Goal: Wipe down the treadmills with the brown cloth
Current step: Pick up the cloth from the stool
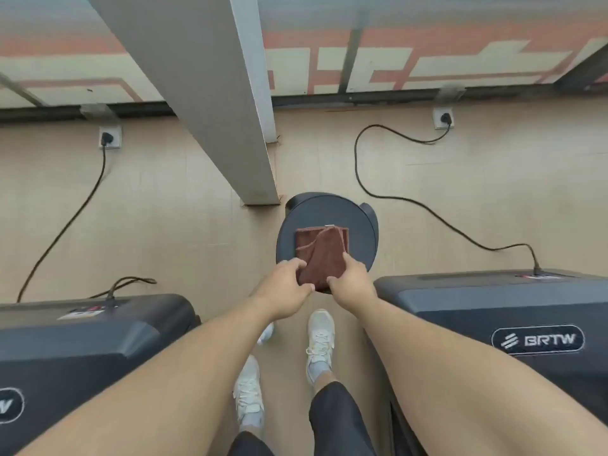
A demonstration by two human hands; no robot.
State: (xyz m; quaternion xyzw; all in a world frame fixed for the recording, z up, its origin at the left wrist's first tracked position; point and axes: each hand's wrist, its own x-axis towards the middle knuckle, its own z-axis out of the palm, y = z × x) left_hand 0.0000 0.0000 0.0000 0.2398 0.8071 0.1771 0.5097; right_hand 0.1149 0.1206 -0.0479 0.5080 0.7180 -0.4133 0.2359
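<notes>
Both hands pinch the brown cloth [320, 255] on the round stool [329, 212]: left hand [286, 291] at 7 o'clock, right hand [352, 283] at 5. Treadmills [493, 311] flank them.

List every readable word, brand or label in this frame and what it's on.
"BRTW": badge on the right treadmill.
"W": cut-off badge on the left treadmill.
Red-and-white stickers by both treadmills' cords: too small to read.
Orange lettering along the top: partial, unreadable.
</notes>
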